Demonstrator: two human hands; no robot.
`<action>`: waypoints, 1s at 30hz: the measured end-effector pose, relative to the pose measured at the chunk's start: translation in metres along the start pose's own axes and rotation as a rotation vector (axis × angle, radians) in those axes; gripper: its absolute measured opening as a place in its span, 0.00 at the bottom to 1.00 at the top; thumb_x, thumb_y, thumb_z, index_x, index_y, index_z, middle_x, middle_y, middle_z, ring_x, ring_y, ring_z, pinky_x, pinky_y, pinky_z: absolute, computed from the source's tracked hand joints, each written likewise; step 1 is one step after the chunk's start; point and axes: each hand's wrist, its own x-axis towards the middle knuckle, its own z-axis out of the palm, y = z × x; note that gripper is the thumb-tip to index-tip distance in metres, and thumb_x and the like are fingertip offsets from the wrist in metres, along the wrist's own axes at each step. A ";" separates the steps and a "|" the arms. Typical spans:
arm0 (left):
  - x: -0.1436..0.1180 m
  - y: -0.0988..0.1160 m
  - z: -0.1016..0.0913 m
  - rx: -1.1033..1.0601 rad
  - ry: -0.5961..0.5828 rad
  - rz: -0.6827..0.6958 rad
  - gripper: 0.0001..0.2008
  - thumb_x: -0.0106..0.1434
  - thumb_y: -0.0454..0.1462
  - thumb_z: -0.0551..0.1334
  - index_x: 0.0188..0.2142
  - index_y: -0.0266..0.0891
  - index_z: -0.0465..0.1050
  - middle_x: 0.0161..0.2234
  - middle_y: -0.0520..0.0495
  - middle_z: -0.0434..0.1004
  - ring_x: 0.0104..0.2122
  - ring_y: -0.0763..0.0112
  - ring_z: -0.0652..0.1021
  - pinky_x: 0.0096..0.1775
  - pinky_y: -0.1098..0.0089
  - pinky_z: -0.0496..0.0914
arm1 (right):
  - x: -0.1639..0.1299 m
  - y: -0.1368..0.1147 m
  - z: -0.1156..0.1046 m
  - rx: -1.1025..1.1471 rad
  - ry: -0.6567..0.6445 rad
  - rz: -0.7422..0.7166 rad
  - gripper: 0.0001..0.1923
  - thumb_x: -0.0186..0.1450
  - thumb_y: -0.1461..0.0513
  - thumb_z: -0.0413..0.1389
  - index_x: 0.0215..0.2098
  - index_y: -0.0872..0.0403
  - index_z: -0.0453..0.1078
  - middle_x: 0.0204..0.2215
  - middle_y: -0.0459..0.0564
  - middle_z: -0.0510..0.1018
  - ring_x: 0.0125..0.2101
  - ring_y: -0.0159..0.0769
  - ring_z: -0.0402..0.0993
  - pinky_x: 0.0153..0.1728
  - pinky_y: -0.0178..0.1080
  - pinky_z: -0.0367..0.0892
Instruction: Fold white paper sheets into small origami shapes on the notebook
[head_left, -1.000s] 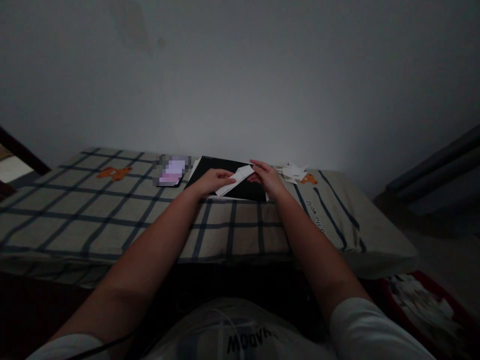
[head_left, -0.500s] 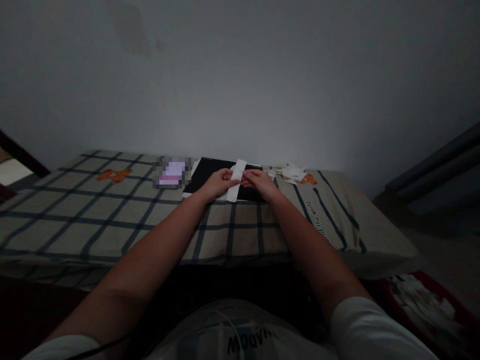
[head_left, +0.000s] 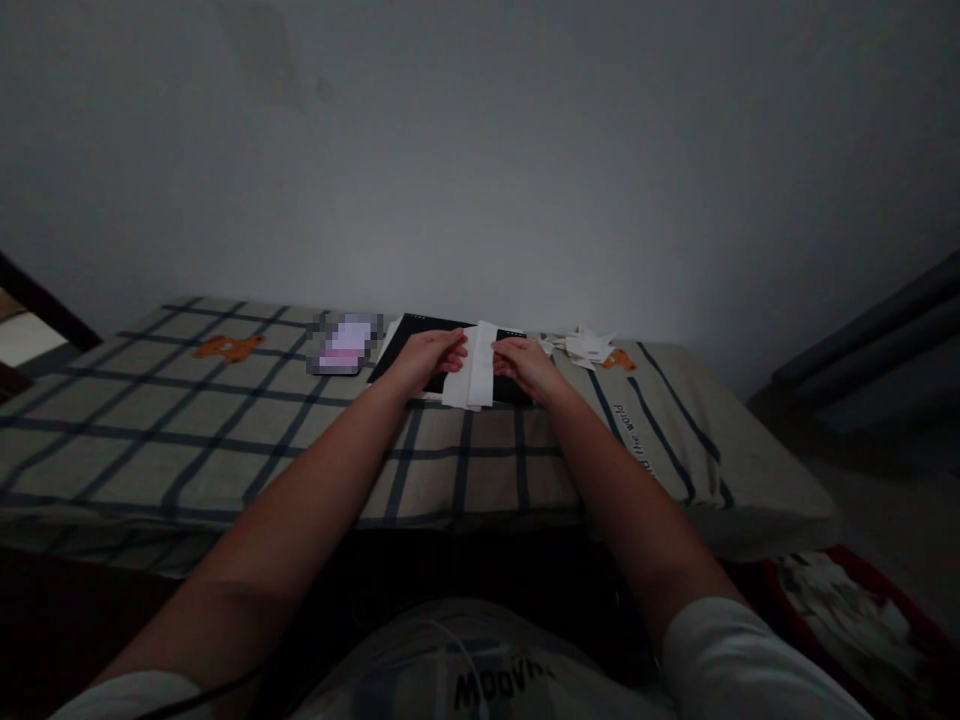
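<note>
A white folded sheet of paper (head_left: 480,370) stands over a black flat folder or notebook (head_left: 394,350) in the middle of the covered surface. A lengthwise crease divides the paper into two narrow panels. Closed on its left edge near the top is my left hand (head_left: 426,360), thumb and fingers pinched together. My right hand (head_left: 527,367) pinches the right edge at about the same height. Light sheets show from under the black cover, mostly hidden.
A blurred-out phone (head_left: 345,347) lies left of the folder. To the right is a heap of torn white paper (head_left: 586,346). Checked cloth (head_left: 300,435) covers the surface, which meets a wall (head_left: 480,180) behind. A red container (head_left: 840,560) with whitish contents sits low at right.
The paper has opened from one narrow strip into two side-by-side panels. My left hand has moved left and slightly up with its edge; my right hand has shifted little.
</note>
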 end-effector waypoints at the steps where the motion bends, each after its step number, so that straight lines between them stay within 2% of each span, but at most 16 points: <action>1: 0.001 0.001 -0.001 -0.033 -0.010 -0.027 0.14 0.60 0.44 0.67 0.33 0.33 0.75 0.27 0.46 0.76 0.22 0.79 0.73 0.26 0.76 0.69 | -0.001 0.000 0.000 0.006 -0.012 0.006 0.10 0.57 0.58 0.63 0.28 0.56 0.70 0.22 0.44 0.76 0.23 0.26 0.72 0.27 0.31 0.67; 6: 0.003 -0.006 -0.001 0.019 -0.061 -0.176 0.11 0.59 0.40 0.68 0.32 0.31 0.77 0.30 0.43 0.79 0.25 0.76 0.76 0.30 0.75 0.71 | 0.001 0.005 -0.002 -0.105 -0.036 0.062 0.08 0.59 0.59 0.62 0.28 0.57 0.71 0.23 0.47 0.78 0.22 0.26 0.72 0.25 0.30 0.67; 10: 0.004 -0.014 0.000 0.046 -0.027 -0.140 0.10 0.55 0.39 0.70 0.33 0.32 0.77 0.30 0.46 0.79 0.27 0.76 0.76 0.34 0.73 0.71 | 0.003 0.008 -0.002 -0.215 -0.040 0.040 0.07 0.59 0.61 0.62 0.28 0.58 0.73 0.22 0.47 0.78 0.21 0.27 0.72 0.25 0.31 0.68; 14: 0.003 -0.014 0.001 0.053 -0.007 -0.153 0.06 0.57 0.36 0.68 0.32 0.33 0.77 0.29 0.47 0.79 0.27 0.77 0.76 0.36 0.72 0.71 | 0.003 0.007 0.001 -0.276 -0.019 0.029 0.07 0.60 0.62 0.61 0.27 0.58 0.73 0.21 0.47 0.77 0.20 0.27 0.72 0.24 0.32 0.68; 19: 0.001 -0.012 0.004 0.069 0.013 -0.177 0.03 0.59 0.32 0.67 0.30 0.33 0.77 0.28 0.47 0.78 0.27 0.77 0.76 0.35 0.74 0.71 | 0.001 0.005 0.004 -0.298 -0.007 0.039 0.06 0.61 0.65 0.59 0.26 0.58 0.73 0.20 0.46 0.77 0.20 0.27 0.72 0.25 0.32 0.68; 30: 0.002 -0.014 0.004 0.072 0.023 -0.195 0.04 0.56 0.31 0.69 0.28 0.31 0.76 0.27 0.46 0.78 0.25 0.77 0.76 0.33 0.74 0.71 | 0.003 0.010 0.004 -0.264 0.018 0.062 0.04 0.59 0.66 0.59 0.26 0.57 0.74 0.21 0.46 0.76 0.21 0.27 0.71 0.27 0.32 0.67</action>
